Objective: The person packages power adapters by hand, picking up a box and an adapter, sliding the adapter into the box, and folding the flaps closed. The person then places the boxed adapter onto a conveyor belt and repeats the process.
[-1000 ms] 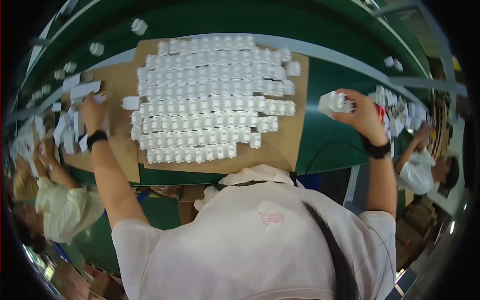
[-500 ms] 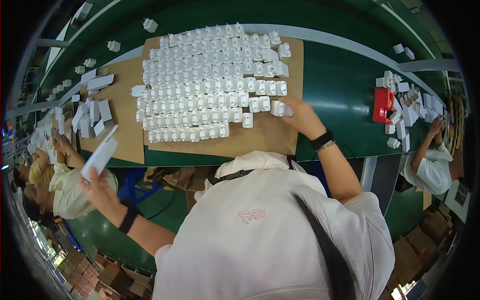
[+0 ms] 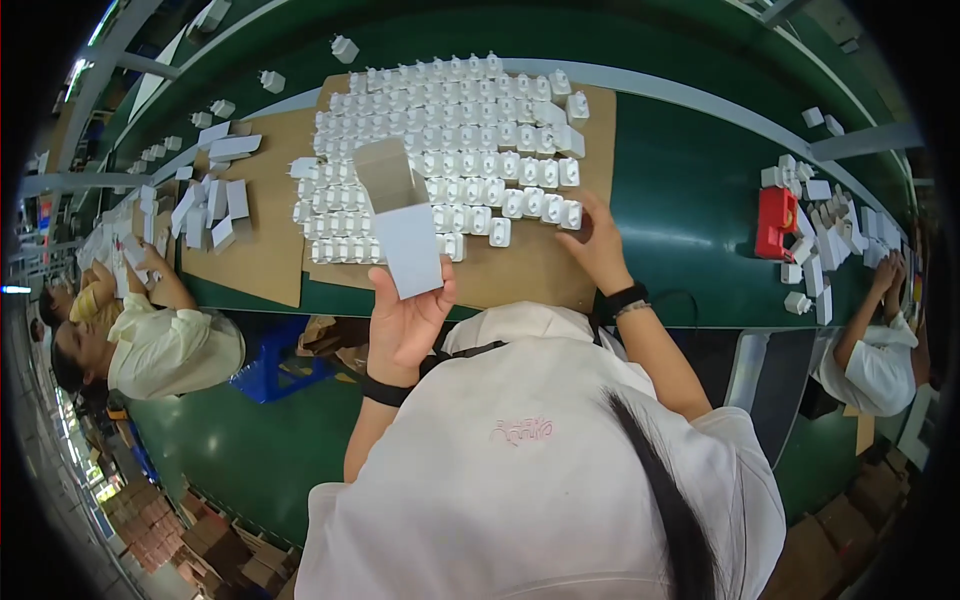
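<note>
Left hand [image 3: 408, 322] raised just below the near edge of the cardboard sheet [image 3: 590, 150], fingers and thumb clamped on the lower end of a small white carton [image 3: 402, 228]. Carton upright and slightly tilted, top flap open, its body overlapping the near-left rows of white plug adapters [image 3: 450, 130] on the sheet. Right hand [image 3: 598, 245] resting on the sheet's near-right part, fingers curled and touching the last adapter [image 3: 570, 214] in the near row; cannot tell whether pinched shut on it or merely laid against it. Black bands on both wrists.

Left of the sheet, a second cardboard piece [image 3: 265, 260] carrying flat white box blanks [image 3: 215, 205]. Well right of the sheet, on the green belt [image 3: 690, 230], a red tool [image 3: 775, 222] among scattered white pieces. Far left of the sheet, a seated co-worker [image 3: 165, 345] in a pale shirt; far right, another person [image 3: 875, 360] reaching toward the belt.
</note>
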Demonstrator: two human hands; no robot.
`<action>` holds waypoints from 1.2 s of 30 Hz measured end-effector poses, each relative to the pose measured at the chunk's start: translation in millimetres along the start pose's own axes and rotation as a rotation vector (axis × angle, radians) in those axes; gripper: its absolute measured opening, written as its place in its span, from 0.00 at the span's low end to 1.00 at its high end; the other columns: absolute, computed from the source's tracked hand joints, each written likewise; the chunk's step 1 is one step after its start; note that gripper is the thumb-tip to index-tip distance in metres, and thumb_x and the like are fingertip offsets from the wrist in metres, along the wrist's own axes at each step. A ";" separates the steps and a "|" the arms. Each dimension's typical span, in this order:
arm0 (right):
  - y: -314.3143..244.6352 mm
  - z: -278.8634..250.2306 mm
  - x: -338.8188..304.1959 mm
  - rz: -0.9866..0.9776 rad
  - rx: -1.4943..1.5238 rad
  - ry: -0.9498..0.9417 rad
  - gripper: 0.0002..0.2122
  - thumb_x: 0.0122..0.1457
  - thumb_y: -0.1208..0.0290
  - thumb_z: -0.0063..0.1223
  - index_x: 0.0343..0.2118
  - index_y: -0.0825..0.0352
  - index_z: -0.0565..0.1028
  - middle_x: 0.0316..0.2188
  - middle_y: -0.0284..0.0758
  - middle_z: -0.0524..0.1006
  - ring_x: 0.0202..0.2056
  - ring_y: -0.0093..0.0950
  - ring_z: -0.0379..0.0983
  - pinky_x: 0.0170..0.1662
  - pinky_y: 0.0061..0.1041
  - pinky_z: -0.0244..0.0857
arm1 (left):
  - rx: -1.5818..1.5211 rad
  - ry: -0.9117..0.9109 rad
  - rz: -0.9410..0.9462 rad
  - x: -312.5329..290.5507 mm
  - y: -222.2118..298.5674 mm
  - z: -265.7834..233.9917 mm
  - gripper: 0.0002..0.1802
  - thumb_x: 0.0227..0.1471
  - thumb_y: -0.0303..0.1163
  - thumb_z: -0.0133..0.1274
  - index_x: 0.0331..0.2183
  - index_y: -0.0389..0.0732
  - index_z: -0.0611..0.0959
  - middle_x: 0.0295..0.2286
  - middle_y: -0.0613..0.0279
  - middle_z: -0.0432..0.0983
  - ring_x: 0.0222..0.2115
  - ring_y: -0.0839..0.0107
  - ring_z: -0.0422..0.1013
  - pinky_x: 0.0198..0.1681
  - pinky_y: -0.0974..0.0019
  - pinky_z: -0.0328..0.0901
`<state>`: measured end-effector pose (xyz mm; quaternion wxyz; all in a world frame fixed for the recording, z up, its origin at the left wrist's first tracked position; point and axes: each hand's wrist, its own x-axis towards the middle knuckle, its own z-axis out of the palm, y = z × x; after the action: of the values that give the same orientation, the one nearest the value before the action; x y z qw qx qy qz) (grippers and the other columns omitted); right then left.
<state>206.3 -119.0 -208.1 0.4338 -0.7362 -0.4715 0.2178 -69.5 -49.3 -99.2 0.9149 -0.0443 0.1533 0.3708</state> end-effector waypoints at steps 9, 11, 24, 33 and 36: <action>-3.9 -45.8 -21.2 0.151 0.322 0.069 0.29 0.44 0.77 0.52 0.49 0.64 0.52 0.38 0.44 0.70 0.39 0.33 0.70 0.38 0.27 0.67 | 0.368 -0.113 -0.019 17.8 -16.3 18.0 0.28 0.45 0.43 0.46 0.46 0.34 0.68 0.38 0.48 0.70 0.38 0.55 0.67 0.44 0.54 0.62; -35.1 -81.1 -27.1 0.228 0.500 0.095 0.26 0.45 0.80 0.47 0.48 0.62 0.51 0.38 0.46 0.70 0.36 0.36 0.72 0.36 0.28 0.68 | 0.390 -0.183 -0.080 21.4 -23.5 7.4 0.29 0.48 0.44 0.44 0.47 0.34 0.67 0.38 0.51 0.70 0.38 0.61 0.68 0.41 0.58 0.64; -175.8 -136.0 27.9 -0.218 0.298 -0.303 0.23 0.36 0.74 0.67 0.37 0.65 0.68 0.34 0.28 0.70 0.35 0.19 0.67 0.35 0.15 0.61 | 0.898 -0.140 0.037 19.2 -43.4 2.0 0.36 0.41 0.39 0.60 0.50 0.36 0.65 0.43 0.63 0.68 0.43 0.74 0.65 0.45 0.68 0.61; -202.4 -129.5 26.0 -0.318 -0.073 -0.404 0.19 0.38 0.71 0.66 0.35 0.66 0.71 0.32 0.31 0.74 0.27 0.18 0.68 0.27 0.13 0.60 | 1.141 -0.142 0.051 14.8 -41.9 17.9 0.39 0.37 0.41 0.63 0.49 0.34 0.68 0.41 0.61 0.69 0.41 0.73 0.66 0.45 0.69 0.61; -197.9 -115.8 32.0 -0.289 0.015 -0.457 0.15 0.40 0.77 0.64 0.33 0.68 0.71 0.34 0.35 0.76 0.30 0.19 0.69 0.32 0.15 0.64 | 1.269 -0.276 0.020 22.6 -34.7 16.2 0.37 0.36 0.36 0.62 0.48 0.34 0.68 0.40 0.61 0.69 0.40 0.73 0.66 0.44 0.68 0.61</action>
<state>205.5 -105.5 23.0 0.3479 -0.5899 -0.6557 0.3179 -26.2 -56.1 -92.1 0.7712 0.5541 0.2241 0.2190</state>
